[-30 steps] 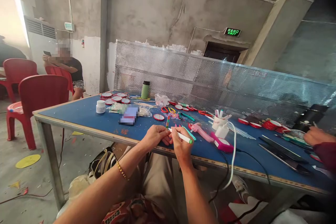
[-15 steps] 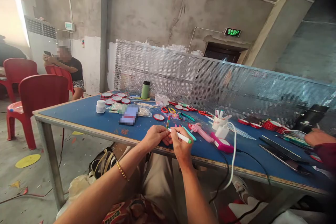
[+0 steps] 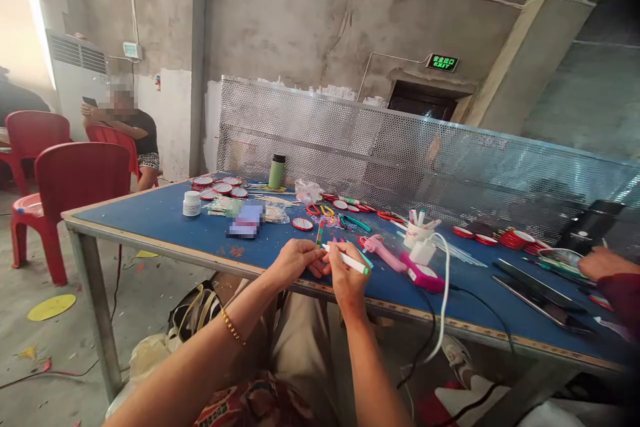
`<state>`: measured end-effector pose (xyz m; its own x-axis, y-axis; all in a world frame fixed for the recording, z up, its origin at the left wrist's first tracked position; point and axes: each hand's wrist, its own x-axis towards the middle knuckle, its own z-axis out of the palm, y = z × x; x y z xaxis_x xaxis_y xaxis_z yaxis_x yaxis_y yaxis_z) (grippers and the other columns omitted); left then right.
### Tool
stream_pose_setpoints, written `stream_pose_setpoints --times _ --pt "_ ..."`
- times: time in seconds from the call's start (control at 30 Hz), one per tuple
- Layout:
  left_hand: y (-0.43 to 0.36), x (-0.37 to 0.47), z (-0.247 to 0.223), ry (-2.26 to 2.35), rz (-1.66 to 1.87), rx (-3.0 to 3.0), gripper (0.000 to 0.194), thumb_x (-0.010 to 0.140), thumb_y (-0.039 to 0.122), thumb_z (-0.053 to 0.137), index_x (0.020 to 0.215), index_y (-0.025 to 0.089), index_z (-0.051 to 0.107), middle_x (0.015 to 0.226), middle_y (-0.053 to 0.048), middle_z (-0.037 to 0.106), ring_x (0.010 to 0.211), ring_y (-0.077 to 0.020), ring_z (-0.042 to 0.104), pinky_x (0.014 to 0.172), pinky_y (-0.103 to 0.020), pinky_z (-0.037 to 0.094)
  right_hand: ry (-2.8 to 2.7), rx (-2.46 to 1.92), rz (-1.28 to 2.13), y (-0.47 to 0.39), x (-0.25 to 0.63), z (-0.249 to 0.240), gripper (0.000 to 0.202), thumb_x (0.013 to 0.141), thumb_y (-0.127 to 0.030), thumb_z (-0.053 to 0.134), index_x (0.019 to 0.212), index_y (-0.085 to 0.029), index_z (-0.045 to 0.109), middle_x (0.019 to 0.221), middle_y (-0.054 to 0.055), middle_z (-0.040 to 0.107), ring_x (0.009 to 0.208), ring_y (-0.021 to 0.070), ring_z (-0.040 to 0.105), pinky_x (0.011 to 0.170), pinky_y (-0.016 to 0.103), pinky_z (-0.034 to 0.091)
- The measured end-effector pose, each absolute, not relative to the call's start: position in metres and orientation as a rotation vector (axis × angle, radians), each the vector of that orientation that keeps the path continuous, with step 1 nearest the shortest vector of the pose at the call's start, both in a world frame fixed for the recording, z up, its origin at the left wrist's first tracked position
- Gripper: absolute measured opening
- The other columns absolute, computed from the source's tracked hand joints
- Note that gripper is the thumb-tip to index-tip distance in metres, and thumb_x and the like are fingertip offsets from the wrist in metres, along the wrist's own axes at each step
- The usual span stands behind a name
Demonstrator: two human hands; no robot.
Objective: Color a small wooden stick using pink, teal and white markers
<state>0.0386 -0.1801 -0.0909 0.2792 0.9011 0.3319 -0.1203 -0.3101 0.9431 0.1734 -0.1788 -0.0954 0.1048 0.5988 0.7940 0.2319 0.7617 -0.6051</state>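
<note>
Over the near edge of the blue table (image 3: 155, 230), my left hand (image 3: 300, 259) pinches a thin stick with coloured bands (image 3: 319, 233), which stands nearly upright. My right hand (image 3: 347, 280) is closed round a white marker with a green end (image 3: 356, 263). The marker's tip points left and is close to the stick; whether they touch I cannot tell. Just beyond my hands lie a round red-rimmed disc (image 3: 302, 223) and a pink glue gun (image 3: 383, 253). Part of a teal marker shows behind my right hand.
Pliers (image 3: 356, 222), a cup of markers (image 3: 415, 235), a magenta box (image 3: 425, 275) with cables and a white bottle (image 3: 191, 203) stand about the table. A green flask (image 3: 277, 172) is at the back. At the right, another person's hand (image 3: 603, 261) is near some tools.
My right hand and the white marker have shifted slightly to the right. My left hand keeps the banded stick in nearly the same place.
</note>
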Motion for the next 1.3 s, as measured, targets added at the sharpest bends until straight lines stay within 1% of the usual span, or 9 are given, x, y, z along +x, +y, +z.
stream_pose_setpoints --times 0.13,0.2,0.37,0.5,0.6,0.73,0.97,1.17,1.3 --pt "-0.1801 0.0386 -0.0906 0.749 1.248 1.513 0.052 0.073 0.062 0.068 0.075 0.010 0.067 0.071 -0.010 0.072 0.061 -0.0174 0.067 0.066 -0.030 0.055 -1.479 -0.712 0.320 -0.1793 0.1734 -0.0950 0.026 0.090 -0.037 0.061 0.073 -0.018 0.062 0.058 -0.003 0.060 0.044 0.0096 0.053 0.048 0.023 0.046" --pt "-0.1805 0.0385 -0.0904 0.751 1.249 1.518 0.052 0.073 0.062 0.068 0.075 0.010 0.067 0.071 -0.011 0.072 0.061 -0.0174 0.067 0.066 -0.030 0.055 -1.479 -0.712 0.316 -0.1790 0.1735 -0.0952 0.025 0.090 -0.037 0.061 0.074 -0.018 0.063 0.058 -0.003 0.059 0.045 0.0098 0.053 0.046 0.022 0.044" --pt "-0.1800 0.0383 -0.0921 0.764 1.246 1.544 0.050 0.075 0.060 0.067 0.075 0.010 0.067 0.073 -0.010 0.072 0.062 -0.0173 0.068 0.066 -0.029 0.055 -1.490 -0.714 0.306 -0.1775 0.1738 -0.0962 0.025 0.090 -0.037 0.061 0.075 -0.018 0.063 0.060 -0.002 0.060 0.046 0.0102 0.054 0.046 0.022 0.044" --pt "-0.1778 0.0378 -0.0941 0.766 1.247 1.563 0.047 0.077 0.057 0.066 0.077 0.010 0.067 0.073 -0.010 0.072 0.063 -0.0171 0.068 0.066 -0.029 0.054 -1.474 -0.709 0.310 -0.1778 0.1739 -0.0966 0.025 0.091 -0.037 0.061 0.075 -0.018 0.063 0.059 -0.003 0.060 0.046 0.0099 0.053 0.049 0.023 0.047" --pt "-0.1771 0.0377 -0.0943 0.765 1.252 1.569 0.045 0.079 0.056 0.064 0.076 0.011 0.067 0.072 -0.009 0.071 0.062 -0.0167 0.068 0.065 -0.028 0.054 -1.494 -0.707 0.302 -0.1784 0.1744 -0.0971 0.023 0.091 -0.036 0.060 0.077 -0.018 0.065 0.061 -0.002 0.062 0.047 0.0102 0.055 0.050 0.023 0.047" --pt "-0.1771 0.0381 -0.0941 0.740 1.267 1.555 0.046 0.076 0.057 0.066 0.071 0.011 0.066 0.068 -0.007 0.070 0.060 -0.0165 0.067 0.064 -0.028 0.055 -1.532 -0.712 0.272 -0.1777 0.1752 -0.0984 0.021 0.091 -0.034 0.059 0.080 -0.017 0.066 0.066 0.000 0.066 0.050 0.0111 0.057 0.049 0.022 0.046" --pt "-0.1761 0.0385 -0.0952 0.763 1.268 1.571 0.043 0.079 0.054 0.064 0.072 0.012 0.066 0.069 -0.008 0.070 0.061 -0.0168 0.068 0.064 -0.028 0.055 -1.540 -0.711 0.272 -0.1770 0.1764 -0.0975 0.019 0.091 -0.032 0.058 0.080 -0.017 0.066 0.067 0.000 0.067 0.050 0.0110 0.058 0.049 0.022 0.047" --pt "-0.1757 0.0374 -0.0961 0.796 1.255 1.634 0.043 0.083 0.053 0.060 0.076 0.011 0.067 0.074 -0.009 0.072 0.063 -0.0165 0.068 0.064 -0.026 0.054 -1.506 -0.691 0.314 -0.1801 0.1745 -0.0949 0.022 0.091 -0.033 0.059 0.076 -0.018 0.064 0.053 -0.005 0.057 0.042 0.0091 0.052 0.048 0.022 0.046" --pt "-0.1750 0.0375 -0.0965 0.815 1.273 1.654 0.041 0.085 0.051 0.058 0.074 0.012 0.066 0.071 -0.008 0.071 0.062 -0.0159 0.068 0.063 -0.025 0.053 -1.543 -0.710 0.299 -0.1784 0.1752 -0.0964 0.023 0.091 -0.035 0.059 0.077 -0.018 0.064 0.062 -0.002 0.062 0.048 0.0104 0.055 0.047 0.021 0.045"
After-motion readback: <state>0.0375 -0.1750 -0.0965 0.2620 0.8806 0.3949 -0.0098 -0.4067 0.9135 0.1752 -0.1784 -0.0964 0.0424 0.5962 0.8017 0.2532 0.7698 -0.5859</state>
